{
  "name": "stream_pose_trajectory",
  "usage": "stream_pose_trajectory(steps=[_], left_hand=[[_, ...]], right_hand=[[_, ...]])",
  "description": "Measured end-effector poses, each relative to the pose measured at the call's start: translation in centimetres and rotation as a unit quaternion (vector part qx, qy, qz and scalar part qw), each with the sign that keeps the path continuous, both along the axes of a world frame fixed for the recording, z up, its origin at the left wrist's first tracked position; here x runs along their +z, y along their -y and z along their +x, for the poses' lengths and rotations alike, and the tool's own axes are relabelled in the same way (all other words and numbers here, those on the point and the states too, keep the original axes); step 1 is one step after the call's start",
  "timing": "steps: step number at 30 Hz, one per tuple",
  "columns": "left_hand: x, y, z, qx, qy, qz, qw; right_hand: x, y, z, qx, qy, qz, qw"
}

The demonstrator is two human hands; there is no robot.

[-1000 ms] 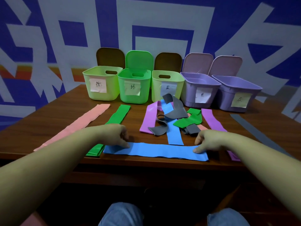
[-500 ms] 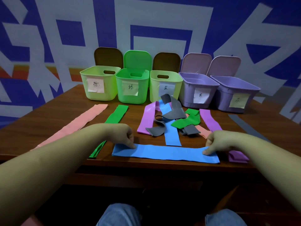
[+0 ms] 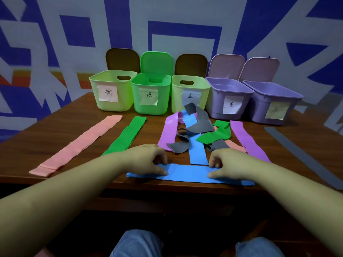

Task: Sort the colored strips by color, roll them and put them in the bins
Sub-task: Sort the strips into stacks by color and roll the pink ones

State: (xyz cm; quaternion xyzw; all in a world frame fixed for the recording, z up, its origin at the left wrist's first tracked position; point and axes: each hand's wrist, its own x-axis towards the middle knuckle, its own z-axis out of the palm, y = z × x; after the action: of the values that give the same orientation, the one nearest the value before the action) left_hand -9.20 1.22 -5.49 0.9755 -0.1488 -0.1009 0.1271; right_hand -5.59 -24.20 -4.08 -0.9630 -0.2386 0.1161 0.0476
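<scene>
Five bins bear handwritten paper labels, characters barely legible.

My left hand and right hand rest on the blue strip, which lies flat along the table's near edge. My thumbs press it down and my fingers curl at its far edge. Beyond that strip sit a tangled pile of strips and five open bins.
</scene>
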Motion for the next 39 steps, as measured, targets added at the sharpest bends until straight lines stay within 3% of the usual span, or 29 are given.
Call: stream_pose_trajectory(steps=[3,9,14,20,24,30,39], left_hand=[[0.0,-0.6,0.0,-0.011,0.012,-0.031,0.999],[-0.8,0.2,2.6,0.034,0.144,-0.083,0.985],[-1.3,1.7,4.8,0.000,0.152,-0.048,0.987],[-1.7,1.3,5.9,-0.026,0.147,-0.053,0.987],[-1.4,0.8,6.5,0.015,0.127,-0.123,0.984],[-1.1,-0.8,8.4,0.132,0.162,-0.287,0.935],[4.9,-2.6,9.7,0.240,0.260,-0.412,0.840]], right_hand=[[0.6,-0.2,0.2,0.010,0.006,-0.032,0.999],[0.3,-2.2,3.1,-0.022,0.089,0.126,0.988],[-1.2,-4.0,6.7,-0.059,0.154,0.173,0.971],[-1.6,-5.6,10.5,-0.068,0.196,0.130,0.970],[-1.7,-6.0,12.1,-0.062,0.193,0.092,0.975],[-1.5,-5.7,12.9,-0.108,0.175,0.188,0.960],[4.8,-4.6,12.1,-0.113,0.229,0.299,0.919]])
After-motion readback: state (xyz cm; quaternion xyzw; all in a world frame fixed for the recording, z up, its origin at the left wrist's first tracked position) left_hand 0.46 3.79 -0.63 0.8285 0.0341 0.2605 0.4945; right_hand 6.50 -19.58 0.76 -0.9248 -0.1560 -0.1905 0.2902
